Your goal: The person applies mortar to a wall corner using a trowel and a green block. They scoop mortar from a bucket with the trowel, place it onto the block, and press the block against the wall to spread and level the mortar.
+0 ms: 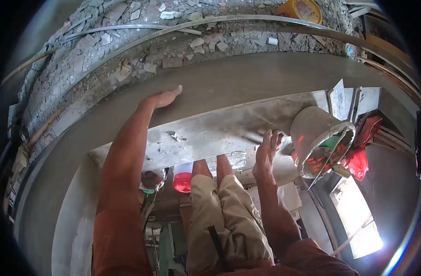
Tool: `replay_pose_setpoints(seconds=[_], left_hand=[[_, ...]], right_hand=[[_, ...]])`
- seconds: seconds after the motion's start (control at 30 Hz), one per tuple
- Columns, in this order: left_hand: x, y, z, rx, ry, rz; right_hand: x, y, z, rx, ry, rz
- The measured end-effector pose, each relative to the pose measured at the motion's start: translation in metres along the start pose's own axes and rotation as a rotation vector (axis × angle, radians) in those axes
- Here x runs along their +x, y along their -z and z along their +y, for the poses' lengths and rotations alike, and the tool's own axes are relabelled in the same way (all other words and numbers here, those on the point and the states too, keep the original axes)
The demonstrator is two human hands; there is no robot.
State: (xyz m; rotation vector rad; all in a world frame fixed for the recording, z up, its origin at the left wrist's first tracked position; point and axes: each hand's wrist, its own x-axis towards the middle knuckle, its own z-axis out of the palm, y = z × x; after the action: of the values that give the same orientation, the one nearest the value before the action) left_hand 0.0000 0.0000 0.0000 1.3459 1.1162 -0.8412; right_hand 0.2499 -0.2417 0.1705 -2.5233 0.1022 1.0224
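Band: smooth grey cement band (247, 73) is seen across the upper view, between the rubble and the mortar-spattered pale plank (183, 146).
Left hand: left hand (164, 98) is stretched over the band; whether anything is gripped under it, or contact is made, cannot be told.
Right hand: right hand (268, 149) is held at the plank's near edge, fingers extended and slightly parted, nothing seen gripped.
Bucket: cement-crusted round bucket (312, 124) is tipped toward the camera just beside the right hand; wooden-handled tool (341, 171) is seen at its mouth.
Plate: flat grey metal plate (338, 100) is stood on edge behind the bucket.
Beyond band: broken grey rubble (171, 62), long thin pale strip (238, 18), yellow round tub (302, 11).
Below plank: white-and-red pail (182, 180) is seen left of the legs; crumpled red plastic bag (357, 163) is seen beside the bucket.
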Motion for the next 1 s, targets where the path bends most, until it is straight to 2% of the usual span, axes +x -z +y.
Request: replay_pose_setpoints(seconds=[0.07,0.1,0.17,0.2,0.3,0.37,0.5,0.6,0.7,0.83,0.87,0.93,1.0], left_hand=[[0.002,-0.01,0.002,-0.099,0.02,-0.058],[0.022,-0.011,-0.007,-0.092,0.015,-0.06],[0.028,-0.013,-0.006,-0.153,-0.008,-0.062],[0.029,-0.012,-0.003,-0.151,-0.03,-0.067],[0.025,-0.006,0.011,-0.117,-0.058,-0.142],[0.023,0.0,0.025,0.042,0.02,-0.203],[0.057,-0.013,0.019,0.175,-0.11,-0.256],[0.061,-0.017,0.035,0.075,-0.15,-0.295],[0.056,-0.013,0.019,0.013,-0.205,-0.324],[0.069,-0.013,-0.033,0.018,-0.13,-0.285],[0.065,-0.011,-0.036,0.021,-0.141,-0.287],[0.049,0.003,-0.041,0.089,0.005,-0.272],[0.041,0.011,-0.045,0.128,0.037,-0.268]], right_hand=[[-0.007,0.013,-0.005,-0.038,0.052,-0.02],[0.006,-0.002,0.005,-0.032,0.049,-0.014],[0.006,0.0,0.006,-0.144,0.169,-0.079],[0.004,-0.004,-0.003,-0.121,0.052,0.007],[0.011,-0.004,0.013,-0.163,0.164,0.004],[0.008,-0.003,0.009,-0.119,0.158,0.019],[0.007,-0.005,0.011,-0.089,0.146,0.051],[0.02,-0.006,0.03,-0.093,0.166,0.051],[0.013,-0.006,0.021,-0.099,0.209,0.095],[0.013,-0.006,0.018,-0.097,0.204,0.083],[0.013,-0.004,0.017,-0.122,0.2,0.064],[0.012,-0.003,0.012,-0.136,0.195,0.062],[0.01,0.0,0.01,-0.156,0.178,0.033]])
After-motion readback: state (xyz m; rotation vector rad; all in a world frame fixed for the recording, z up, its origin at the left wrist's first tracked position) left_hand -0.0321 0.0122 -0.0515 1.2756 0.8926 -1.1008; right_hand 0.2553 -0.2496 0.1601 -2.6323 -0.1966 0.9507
